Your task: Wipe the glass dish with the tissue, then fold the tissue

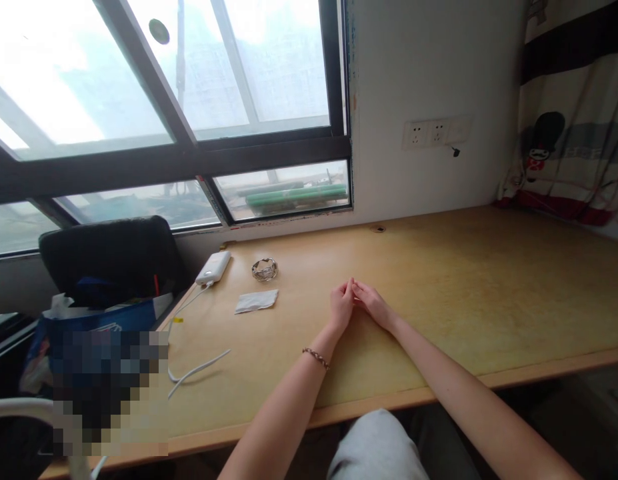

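Both my hands rest on the wooden desk [463, 293] near its middle. My left hand [341, 307] and my right hand [373, 305] meet at the fingertips, fingers curled and pressed together. Nothing shows between them. A beaded bracelet [316, 358] circles my left wrist. The nearest things lie to the left: a small white folded tissue [257, 301] and a silver ring-shaped metal piece [265, 269], both apart from my hands.
A white power bank [213, 267] with a white cable [193, 370] lies at the desk's left end. A black chair [109, 257] and a blue bag [99, 327] stand left of the desk. Wall sockets [429, 133] and a striped curtain [569, 120] are at the back right.
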Demonstrator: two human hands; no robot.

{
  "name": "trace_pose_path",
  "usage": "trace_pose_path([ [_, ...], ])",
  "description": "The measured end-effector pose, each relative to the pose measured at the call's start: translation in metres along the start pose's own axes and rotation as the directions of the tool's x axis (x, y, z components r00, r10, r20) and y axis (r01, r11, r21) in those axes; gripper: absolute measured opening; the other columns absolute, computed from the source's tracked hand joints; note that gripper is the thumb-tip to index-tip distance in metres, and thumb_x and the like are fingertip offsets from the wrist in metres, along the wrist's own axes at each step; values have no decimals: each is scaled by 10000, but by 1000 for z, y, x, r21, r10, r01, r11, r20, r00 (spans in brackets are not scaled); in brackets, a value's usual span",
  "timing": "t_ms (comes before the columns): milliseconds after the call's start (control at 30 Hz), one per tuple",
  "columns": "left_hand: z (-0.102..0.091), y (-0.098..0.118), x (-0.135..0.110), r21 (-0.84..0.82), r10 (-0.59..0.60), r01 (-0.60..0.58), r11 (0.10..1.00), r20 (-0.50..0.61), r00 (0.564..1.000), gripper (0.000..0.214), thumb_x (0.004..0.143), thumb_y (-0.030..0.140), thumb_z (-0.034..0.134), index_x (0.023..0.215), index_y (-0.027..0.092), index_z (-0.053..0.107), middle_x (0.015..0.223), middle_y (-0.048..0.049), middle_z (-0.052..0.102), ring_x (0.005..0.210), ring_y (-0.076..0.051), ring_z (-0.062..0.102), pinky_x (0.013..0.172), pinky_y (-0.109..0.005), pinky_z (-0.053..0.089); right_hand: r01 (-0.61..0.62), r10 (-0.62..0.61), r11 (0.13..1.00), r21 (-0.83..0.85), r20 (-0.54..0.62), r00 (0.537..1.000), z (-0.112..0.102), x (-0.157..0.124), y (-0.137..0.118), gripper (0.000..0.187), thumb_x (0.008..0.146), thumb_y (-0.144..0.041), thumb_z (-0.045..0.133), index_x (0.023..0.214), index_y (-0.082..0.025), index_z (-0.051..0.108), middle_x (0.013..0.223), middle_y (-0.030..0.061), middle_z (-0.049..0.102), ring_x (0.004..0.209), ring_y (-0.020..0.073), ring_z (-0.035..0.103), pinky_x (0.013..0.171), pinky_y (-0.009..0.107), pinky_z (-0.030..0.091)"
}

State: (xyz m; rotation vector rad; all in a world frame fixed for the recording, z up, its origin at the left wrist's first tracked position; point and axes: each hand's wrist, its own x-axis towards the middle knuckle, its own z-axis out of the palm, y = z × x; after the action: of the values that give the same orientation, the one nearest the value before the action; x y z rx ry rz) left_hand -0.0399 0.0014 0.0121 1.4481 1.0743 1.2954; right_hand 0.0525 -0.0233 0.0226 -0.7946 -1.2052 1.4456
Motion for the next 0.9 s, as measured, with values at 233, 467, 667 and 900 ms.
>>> trace_pose_path([
  [233,-11,1,-12,13,44,-44,999,60,997,236,724,379,492,681,147,506,626,7,532,607,-100,497,552,-193,389,22,-18,997,-70,57,998,4,-7,-3,433,733,-452,504,1076,-189,534,1037,55,584,985,183,522,857,314,401],
  [467,-3,5,-12,-82,108,-101,991,96,989,344,678,262,573,997,184,471,942,-61,577,764,-122,566,639,-223,461,79,-86,996,-50,-159,984,-4,-3,-4,461,740,-448,495,1127,-198,472,1121,78,535,1004,199,521,853,332,419],
  [667,-5,6,-14,-56,114,-109,993,108,988,217,712,331,547,800,137,589,732,-41,614,649,-124,575,616,-233,468,80,-110,987,-143,-214,971,-10,-1,2,490,734,-455,501,1142,-185,475,1220,103,458,1053,219,483,855,348,417],
  [900,-9,8,-13,-241,-15,24,970,39,999,420,730,416,514,1076,180,527,1040,-78,584,841,-181,586,635,-270,503,157,-175,965,-212,-66,982,-2,-7,-6,475,756,-445,475,1181,-234,452,1237,71,452,1079,204,465,892,359,391],
])
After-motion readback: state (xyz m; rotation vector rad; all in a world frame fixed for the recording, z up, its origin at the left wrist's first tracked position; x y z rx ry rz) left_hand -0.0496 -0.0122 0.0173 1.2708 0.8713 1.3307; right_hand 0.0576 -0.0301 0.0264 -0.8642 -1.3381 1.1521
